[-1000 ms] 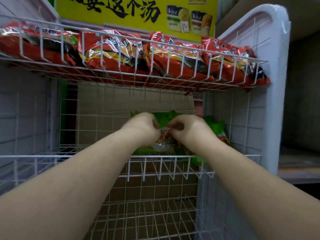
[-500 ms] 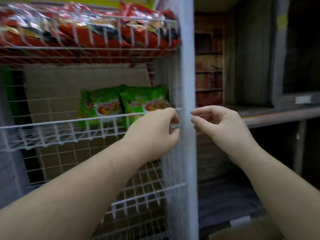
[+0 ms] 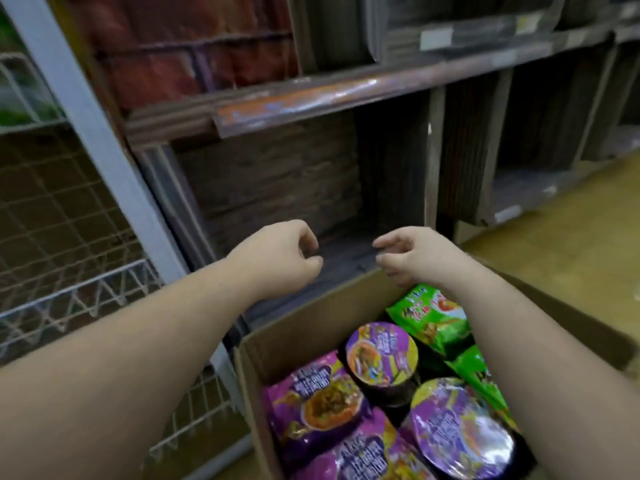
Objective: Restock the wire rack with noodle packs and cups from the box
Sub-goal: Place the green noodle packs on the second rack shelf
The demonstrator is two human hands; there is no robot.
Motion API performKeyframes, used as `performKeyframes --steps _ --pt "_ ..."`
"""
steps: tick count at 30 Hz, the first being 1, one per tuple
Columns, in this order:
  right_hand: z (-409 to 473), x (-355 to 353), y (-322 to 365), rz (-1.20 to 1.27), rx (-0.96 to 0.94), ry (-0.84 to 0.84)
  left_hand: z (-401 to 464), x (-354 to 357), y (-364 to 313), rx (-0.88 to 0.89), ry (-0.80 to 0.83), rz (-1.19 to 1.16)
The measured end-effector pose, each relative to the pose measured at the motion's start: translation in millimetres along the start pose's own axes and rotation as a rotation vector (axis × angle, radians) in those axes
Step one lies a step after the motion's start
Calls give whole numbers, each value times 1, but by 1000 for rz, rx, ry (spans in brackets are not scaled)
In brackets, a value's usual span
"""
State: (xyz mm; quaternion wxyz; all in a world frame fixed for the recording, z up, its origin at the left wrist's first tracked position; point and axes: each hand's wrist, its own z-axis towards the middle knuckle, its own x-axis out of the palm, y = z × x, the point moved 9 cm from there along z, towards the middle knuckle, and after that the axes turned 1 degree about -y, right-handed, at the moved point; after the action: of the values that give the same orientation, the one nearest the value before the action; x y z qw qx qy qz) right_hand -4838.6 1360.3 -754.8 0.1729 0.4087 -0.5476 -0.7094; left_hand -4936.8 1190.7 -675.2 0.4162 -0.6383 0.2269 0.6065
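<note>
The wire rack (image 3: pixel 62 258) stands at the far left: thin white wire in a square grid, with a smooth pale upright post running diagonally through the view. Its lower tiers carry no stock in the part that shows.

The left hand (image 3: pixel 280 258) hovers above the gap between rack and box, fingers loosely curled, holding nothing. The right hand (image 3: pixel 412 254) hangs just beside it over the far edge of the box, fingers relaxed and likewise holding nothing.

The step in hand appears to be the reach for fresh stock. The next move likely calls for lowering both hands into the cardboard box (image 3: pixel 298 327), a plain brown corrugated carton with its flaps open.

Contents, left to right:
- Purple noodle packs (image 3: pixel 311 403): glossy, soft, pillow-shaped film; probably best taken by the edges or flat between the palms.
- Purple noodle cups (image 3: pixel 381 355): rigid and round with shiny foil lids; they should suit a grip around the wall.
- Green noodle packs (image 3: pixel 433 317): crinkled film, standing on edge against the right wall of the box, partly under the right forearm.

Behind the box stands dark, worn wooden shelving (image 3: pixel 311 98).
</note>
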Motion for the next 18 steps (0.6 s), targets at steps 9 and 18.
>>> performKeyframes --steps 9,18 --pt "1 -30 -113 -317 292 92 27 95 -18 -63 121 -10" --pt "5 -69 -164 -475 415 -37 33 144 -37 -138 286 12"
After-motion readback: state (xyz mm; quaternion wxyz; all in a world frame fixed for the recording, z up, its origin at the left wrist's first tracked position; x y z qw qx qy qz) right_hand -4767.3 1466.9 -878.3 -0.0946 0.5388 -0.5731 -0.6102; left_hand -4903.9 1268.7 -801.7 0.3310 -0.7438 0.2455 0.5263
